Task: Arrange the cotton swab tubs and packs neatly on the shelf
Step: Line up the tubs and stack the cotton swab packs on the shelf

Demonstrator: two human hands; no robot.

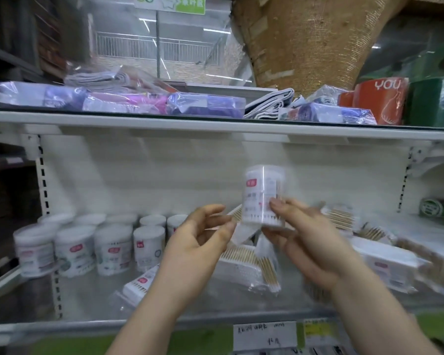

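Note:
My right hand grips a clear round tub of cotton swabs near its base and holds it upright in the air above the shelf. Just to its left, my left hand hovers with loosely curled fingers and holds nothing. Several matching tubs stand in rows at the shelf's left. Flat packs of wooden-stick swabs lie loosely in the middle, under my hands. More packs are piled on the right.
An upper shelf just above carries plastic-wrapped cloths and orange and green packages. Price labels sit on the front rail. A green box lies on the neighbouring shelf at the right.

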